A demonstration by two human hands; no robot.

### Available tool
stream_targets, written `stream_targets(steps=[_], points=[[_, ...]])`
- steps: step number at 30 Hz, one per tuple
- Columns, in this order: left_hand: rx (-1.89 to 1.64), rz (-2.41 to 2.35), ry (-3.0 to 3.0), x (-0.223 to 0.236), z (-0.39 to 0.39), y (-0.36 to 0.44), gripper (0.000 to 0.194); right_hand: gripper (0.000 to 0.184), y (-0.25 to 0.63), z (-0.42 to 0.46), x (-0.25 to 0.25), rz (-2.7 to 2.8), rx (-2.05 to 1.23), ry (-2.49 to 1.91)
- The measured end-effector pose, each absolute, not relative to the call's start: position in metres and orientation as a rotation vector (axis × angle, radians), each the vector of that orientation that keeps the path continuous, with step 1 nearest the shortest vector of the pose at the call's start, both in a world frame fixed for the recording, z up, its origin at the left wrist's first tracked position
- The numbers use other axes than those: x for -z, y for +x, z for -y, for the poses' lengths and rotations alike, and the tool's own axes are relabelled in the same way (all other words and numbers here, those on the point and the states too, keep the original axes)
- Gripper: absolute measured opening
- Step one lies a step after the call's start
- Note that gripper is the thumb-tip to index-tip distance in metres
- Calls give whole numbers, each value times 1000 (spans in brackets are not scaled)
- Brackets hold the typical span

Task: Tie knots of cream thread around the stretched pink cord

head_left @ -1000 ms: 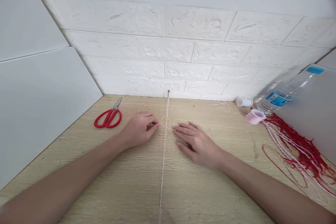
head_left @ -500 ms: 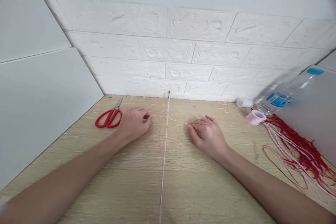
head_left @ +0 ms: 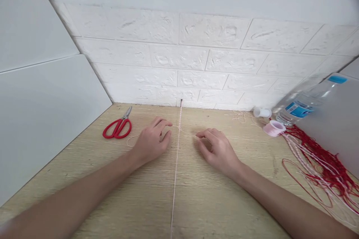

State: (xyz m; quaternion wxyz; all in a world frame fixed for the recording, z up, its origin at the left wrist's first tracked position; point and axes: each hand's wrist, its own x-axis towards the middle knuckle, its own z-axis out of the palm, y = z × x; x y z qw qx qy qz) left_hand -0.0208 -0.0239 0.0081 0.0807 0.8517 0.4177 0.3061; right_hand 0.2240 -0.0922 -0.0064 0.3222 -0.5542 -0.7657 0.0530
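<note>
A pale pink cord (head_left: 175, 171) runs from the wall toward me down the middle of the table, its far stretch braided or knotted (head_left: 180, 114). Across it lies a thin thread (head_left: 186, 132), looped around the cord and slack. My left hand (head_left: 153, 139) is just left of the cord, thumb and forefinger apart. From behind that hand, a loose curve of thread (head_left: 128, 141) comes out on the table. My right hand (head_left: 217, 149), right of the cord, has the thread's other side at its closed fingertips.
Red-handled scissors (head_left: 117, 128) lie left of my left hand. At the right are a pink thread spool (head_left: 274, 128), a white spool (head_left: 262, 112), a water bottle (head_left: 301, 108) and a heap of red and pink cords (head_left: 322, 160). A white brick-patterned wall (head_left: 193, 58) closes off the back.
My left hand has let go of the thread and moved right, closer to the cord, its fingers spreading. The thread, taut before, has gone slack. My right hand has shifted slightly left.
</note>
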Motion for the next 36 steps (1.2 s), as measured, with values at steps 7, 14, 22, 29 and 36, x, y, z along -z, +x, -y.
stream_targets(steps=[7,14,22,29,36], points=[[-973,-1209,2407,-15,22,-5,16,24,206,70,-4,2052,-178,-1484],[-980,-1215,2353,-3,12,-4,19,17,184,40,3,2073,-248,-1550],[-898,-1071,2481,5,9,-9,19,9,185,41,13,2096,-229,-1449],[-864,-1097,2546,2,6,-11,21,18,185,39,12,2143,-141,-1506],[-866,-1203,2564,1,4,-14,18,20,190,37,10,2226,-54,-1601]])
